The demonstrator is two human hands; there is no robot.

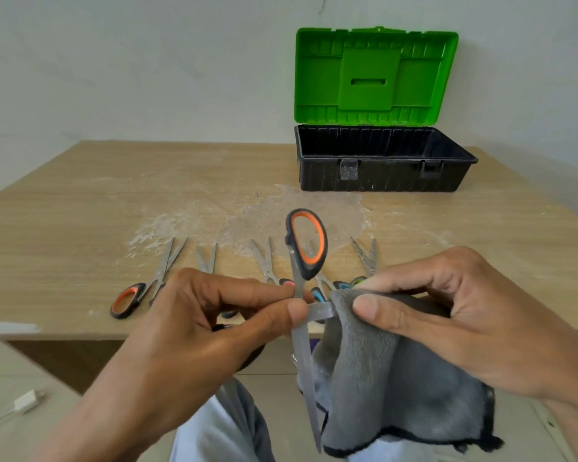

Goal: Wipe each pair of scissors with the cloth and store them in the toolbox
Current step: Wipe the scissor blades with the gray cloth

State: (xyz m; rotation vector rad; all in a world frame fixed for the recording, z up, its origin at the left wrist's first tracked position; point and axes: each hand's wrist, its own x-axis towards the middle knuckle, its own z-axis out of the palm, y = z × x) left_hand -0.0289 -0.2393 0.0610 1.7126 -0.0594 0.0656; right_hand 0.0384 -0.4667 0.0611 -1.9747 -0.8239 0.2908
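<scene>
Orange-handled scissors (301,348) held spread wide, well in front of the toolbox (381,175); pinched at the pivot by left hand (194,328). One blade wrapped in grey cloth (381,378), pinched by right hand (447,311). Other scissors (137,295) lying between, on worktop (114,201).

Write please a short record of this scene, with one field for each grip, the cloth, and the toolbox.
left grip: pinches the open scissors near the pivot
right grip: holds the grey cloth wrapped round one blade
other scissors: several lie in a row on the table
toolbox: open, green lid upright, far right on the table
</scene>
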